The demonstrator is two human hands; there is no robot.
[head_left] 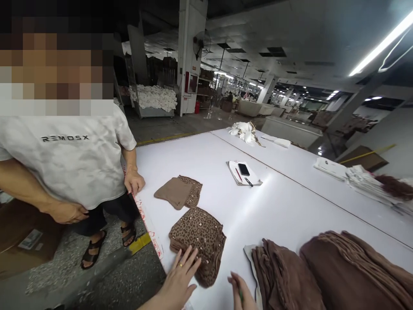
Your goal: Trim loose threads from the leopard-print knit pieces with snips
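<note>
White tabletop (180,155) bears a leopard-print stack (201,232) directly ahead of the nearer left hand (180,273), spread flat on its edge, gripping nothing; right hand (247,297), apart rightward, curls round a green object (241,295).

The bottom edge cuts off the right hand (247,297) and both brown fabric piles (345,267). Fingers hide most of the green object (240,294) in its grip, so its kind cannot be told. The left hand (181,273) covers an edge of the leopard-print stack (200,234). The co-worker's (71,163) head is blurred; the carton label (30,239) is too small to read.
</note>
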